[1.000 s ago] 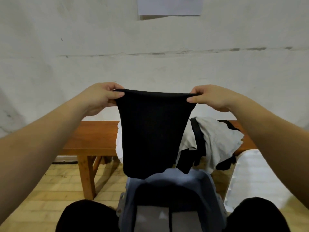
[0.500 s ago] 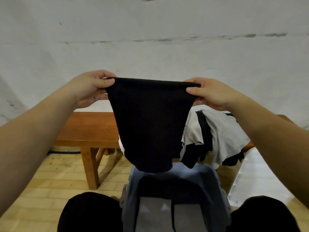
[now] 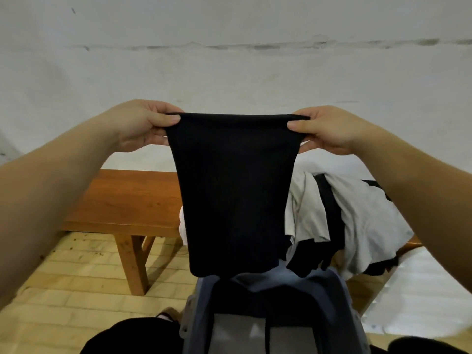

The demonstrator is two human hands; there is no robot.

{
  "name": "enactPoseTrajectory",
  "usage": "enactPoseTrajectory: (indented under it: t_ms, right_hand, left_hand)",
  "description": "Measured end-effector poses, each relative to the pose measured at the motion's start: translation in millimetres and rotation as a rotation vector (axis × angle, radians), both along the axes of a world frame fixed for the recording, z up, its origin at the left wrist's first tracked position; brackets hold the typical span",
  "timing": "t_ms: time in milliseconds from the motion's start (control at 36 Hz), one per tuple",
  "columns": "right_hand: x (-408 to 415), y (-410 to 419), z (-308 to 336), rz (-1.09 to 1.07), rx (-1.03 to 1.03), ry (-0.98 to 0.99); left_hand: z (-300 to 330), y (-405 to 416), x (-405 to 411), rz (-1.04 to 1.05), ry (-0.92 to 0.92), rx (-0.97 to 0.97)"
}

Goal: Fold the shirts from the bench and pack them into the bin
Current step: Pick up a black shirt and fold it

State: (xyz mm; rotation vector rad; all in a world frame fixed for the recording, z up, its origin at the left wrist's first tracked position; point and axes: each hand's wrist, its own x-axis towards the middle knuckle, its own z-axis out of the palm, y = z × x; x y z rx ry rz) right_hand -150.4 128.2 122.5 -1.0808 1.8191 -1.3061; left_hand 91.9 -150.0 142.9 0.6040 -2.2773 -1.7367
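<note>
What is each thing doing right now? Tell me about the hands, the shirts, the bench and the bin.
Left hand: pinches the black shirt's top left corner.
Right hand: pinches its top right corner.
Black shirt: folded, hanging above the bin.
Grey and black shirt: crumpled on the bench.
Bench: standing, shirts on it.
Bin: open.

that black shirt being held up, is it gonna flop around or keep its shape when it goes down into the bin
Probably floppy: the black shirt hangs limp from the left hand and right hand, narrowing below the pinched top edge. Likely light, since pinching fingers alone carry it. Its ragged lower end suggests the fold may slump as it meets the bin.
</note>
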Motion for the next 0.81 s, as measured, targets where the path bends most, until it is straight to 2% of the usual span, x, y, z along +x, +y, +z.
enactPoseTrajectory:
  t_ms: [222,306,500,639,806]
  right_hand:
    - [-51,-66,-29,-0.16,0.107,0.168]
    - [-52,-76,-48,-0.2,0.13,0.216]
    - [-24,-52,-93,-0.167,0.175,0.319]
    - [9,-21,-123,-0.151,0.18,0.457]
    - [45,9,-185,0.015,0.168,0.604]
  left_hand:
    - [-29,-44,-69,0.174,-0.093,-0.261]
    - [-54,-47,-78,0.251,-0.066,-0.278]
    - [-105,-16,-37,0.246,-0.063,-0.289]
    - [-130,29,6,0.178,-0.147,-0.361]
    - [-181,53,45,0.142,-0.237,-0.358]
